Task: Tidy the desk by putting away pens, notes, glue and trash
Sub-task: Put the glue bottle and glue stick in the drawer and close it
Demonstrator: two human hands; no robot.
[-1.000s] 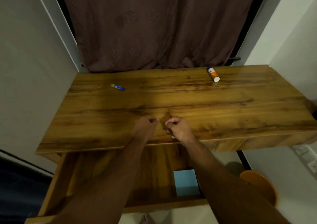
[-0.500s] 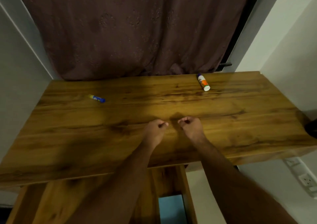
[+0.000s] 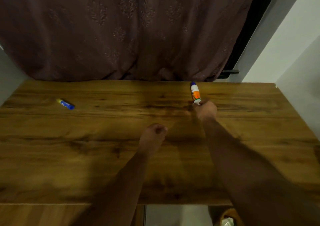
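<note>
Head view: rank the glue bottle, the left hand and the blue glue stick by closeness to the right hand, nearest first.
1. Glue bottle: at the right hand fingertips, far right of the desk.
2. Left hand: mid-desk, fingers curled, nearer the front edge.
3. Blue glue stick: far left.

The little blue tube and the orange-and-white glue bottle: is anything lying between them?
Nothing: the head view shows bare desk between blue tube and glue bottle.

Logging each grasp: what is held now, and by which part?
The right hand touches the glue bottle at its near white end; a closed grip cannot be told. The left hand holds nothing.
</note>
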